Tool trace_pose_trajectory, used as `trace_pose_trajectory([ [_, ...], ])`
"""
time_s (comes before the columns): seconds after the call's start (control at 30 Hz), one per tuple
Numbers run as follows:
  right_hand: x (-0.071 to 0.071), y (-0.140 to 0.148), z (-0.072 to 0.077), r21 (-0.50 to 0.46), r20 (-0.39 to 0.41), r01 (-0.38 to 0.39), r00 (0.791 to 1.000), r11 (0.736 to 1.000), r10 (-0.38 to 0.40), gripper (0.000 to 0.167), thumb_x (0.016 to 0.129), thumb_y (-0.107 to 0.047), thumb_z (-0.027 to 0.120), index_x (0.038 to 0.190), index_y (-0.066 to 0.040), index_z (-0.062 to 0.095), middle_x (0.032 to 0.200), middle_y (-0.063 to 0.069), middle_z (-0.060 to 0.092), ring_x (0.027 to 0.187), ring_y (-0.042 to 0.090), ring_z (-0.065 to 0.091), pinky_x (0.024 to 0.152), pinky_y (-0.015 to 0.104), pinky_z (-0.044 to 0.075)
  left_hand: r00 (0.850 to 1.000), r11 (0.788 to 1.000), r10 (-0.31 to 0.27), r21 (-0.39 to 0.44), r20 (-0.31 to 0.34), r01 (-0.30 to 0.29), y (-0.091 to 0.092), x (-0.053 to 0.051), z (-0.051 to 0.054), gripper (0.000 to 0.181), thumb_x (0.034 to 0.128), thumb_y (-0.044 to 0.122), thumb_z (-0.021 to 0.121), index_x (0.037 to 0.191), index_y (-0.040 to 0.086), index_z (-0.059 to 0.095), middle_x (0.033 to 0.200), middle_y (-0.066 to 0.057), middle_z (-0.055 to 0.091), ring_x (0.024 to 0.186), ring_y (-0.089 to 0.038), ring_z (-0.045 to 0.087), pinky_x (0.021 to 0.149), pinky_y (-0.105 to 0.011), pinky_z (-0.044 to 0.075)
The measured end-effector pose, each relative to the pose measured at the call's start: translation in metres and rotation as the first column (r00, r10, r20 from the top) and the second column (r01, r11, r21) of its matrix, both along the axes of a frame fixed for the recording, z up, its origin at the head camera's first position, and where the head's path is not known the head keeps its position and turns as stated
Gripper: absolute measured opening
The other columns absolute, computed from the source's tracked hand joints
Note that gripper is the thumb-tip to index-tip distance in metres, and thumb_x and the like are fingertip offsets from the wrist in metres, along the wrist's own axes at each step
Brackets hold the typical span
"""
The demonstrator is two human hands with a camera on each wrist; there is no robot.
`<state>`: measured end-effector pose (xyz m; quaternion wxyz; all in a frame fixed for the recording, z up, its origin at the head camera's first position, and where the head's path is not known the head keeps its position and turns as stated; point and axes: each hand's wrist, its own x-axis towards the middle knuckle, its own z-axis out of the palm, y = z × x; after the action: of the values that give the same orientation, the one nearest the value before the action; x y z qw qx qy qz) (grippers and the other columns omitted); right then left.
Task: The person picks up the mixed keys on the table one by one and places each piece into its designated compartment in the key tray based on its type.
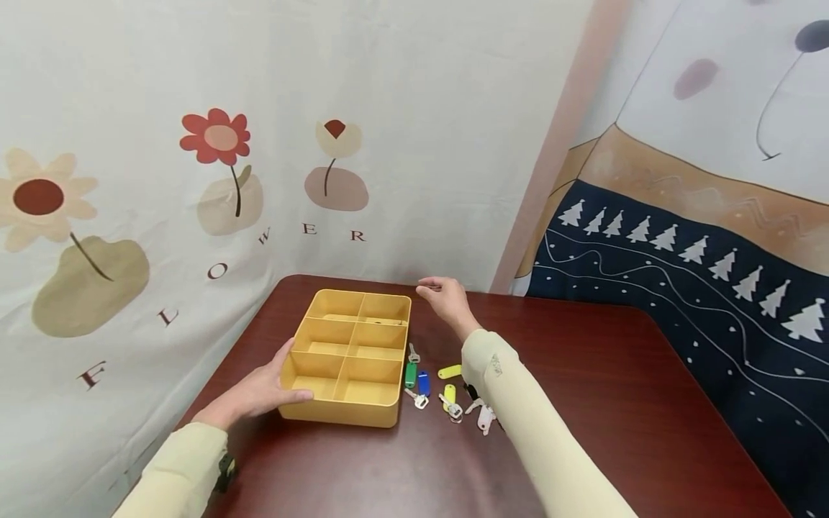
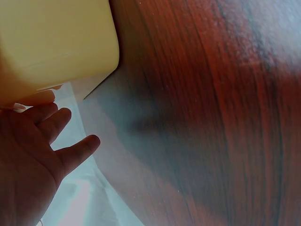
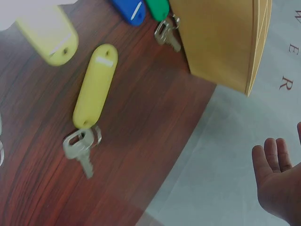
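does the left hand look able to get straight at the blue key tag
Probably not: the left hand is at the yellow box's near left corner, and the box stands between it and the blue key tag, off the right side. It would likely have to go over or around.

There's an easy pass over the bare worktop (image 1: 615, 374) at the right of the head view. Near centre, the yellow tray (image 1: 340, 414) blocks low passage, tagged keys (image 1: 450, 396) clutter its right side, and the right sleeve (image 1: 527, 417) slants between them and that stretch.
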<state>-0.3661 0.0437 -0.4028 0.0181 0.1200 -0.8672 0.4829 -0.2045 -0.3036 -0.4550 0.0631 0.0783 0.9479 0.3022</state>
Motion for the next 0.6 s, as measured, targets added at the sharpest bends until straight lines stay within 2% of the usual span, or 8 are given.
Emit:
trace_pose_trajectory([
  [0.3, 0.002, 0.022, -0.004, -0.019, -0.005, 0.018, 1.0, 1.0, -0.018, 0.031, 0.096, -0.029, 0.067, 0.12, -0.011, 0.072, 0.122, 0.008, 0.068, 0.112, 0.026, 0.064, 0.091, 0.043, 0.052, 1.0, 1.0, -0.01, 0.001, -0.01, 0.01, -0.003, -0.002, 0.0, 0.121, 0.0792, 0.051, 0.079, 0.155, -0.004, 0.003, 0.135, -0.042, 0.045, 0.122, -0.05, 0.05, 0.099, -0.062, 0.039],
  [0.6, 0.012, 0.042, -0.011, -0.052, 0.002, 0.033, 0.999, 0.998, -0.033, 0.029, 0.096, -0.028, 0.067, 0.12, -0.013, 0.072, 0.121, 0.006, 0.068, 0.111, 0.025, 0.064, 0.091, 0.043, 0.052, 1.0, 1.0, -0.025, -0.014, -0.017, 0.024, -0.002, -0.003, -0.002, 0.121, 0.0793, 0.051, 0.079, 0.155, -0.005, 0.002, 0.134, -0.043, 0.045, 0.119, -0.052, 0.051, 0.097, -0.062, 0.041],
])
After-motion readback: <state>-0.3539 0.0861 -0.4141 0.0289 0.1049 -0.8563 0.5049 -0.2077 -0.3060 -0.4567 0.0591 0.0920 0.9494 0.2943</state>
